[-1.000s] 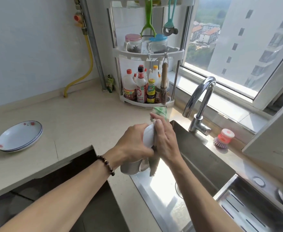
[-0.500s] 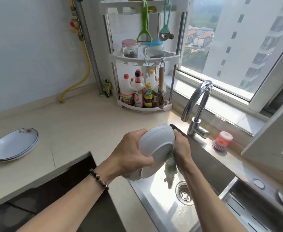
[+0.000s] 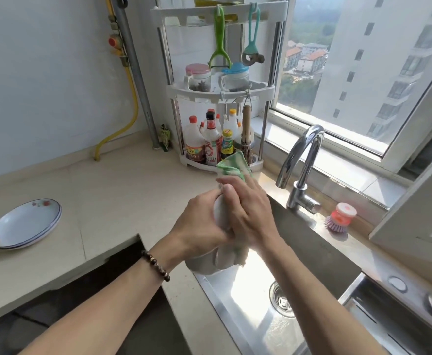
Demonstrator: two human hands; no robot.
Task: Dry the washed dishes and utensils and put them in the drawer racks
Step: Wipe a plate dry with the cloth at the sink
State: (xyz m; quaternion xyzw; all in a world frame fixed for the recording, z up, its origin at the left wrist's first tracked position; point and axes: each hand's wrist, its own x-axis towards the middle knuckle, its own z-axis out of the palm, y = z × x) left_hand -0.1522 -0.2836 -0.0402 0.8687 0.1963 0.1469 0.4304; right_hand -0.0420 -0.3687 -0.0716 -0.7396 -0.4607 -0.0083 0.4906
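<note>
Bowl [image 3: 220, 213] and cloth sit between both hands above the left edge of a steel sink [image 3: 256, 303], whose basin catches bright sunlight around the drain [image 3: 282, 299]. The pale stone bench [image 3: 107, 196] runs along a light blue wall into a corner, where a white tiered rack [image 3: 220, 90] holds sauce bottles [image 3: 211, 144], two lidded jars, a hanging green peeler [image 3: 220, 44] and a small brush. A yellow gas hose [image 3: 130, 103] and grey pipe climb the wall beside it. A curved chrome tap [image 3: 303, 162] stands behind the sink, with a pink dish brush [image 3: 340, 217] on the sill side. The window beyond looks out on tall apartment blocks. Well off to the left on the bench lies a stack of white plates [image 3: 24, 224] with red flower marks. A dark recess opens below the bench edge near the left forearm, which wears a bead bracelet [image 3: 156, 265].

The white bowl is held on edge, its rim running roughly up and down; which way its opening faces cannot be told. The left hand [image 3: 197, 224] is clenched on its left side, fingers curled over the wall. The right hand [image 3: 248, 211] presses the green-and-white cloth [image 3: 234, 165] against the bowl's right side, fingers wrapped over it; cloth bunches out above the knuckles and hangs below the palm. A second pale vessel shows just under the hands, its details unclear.
</note>
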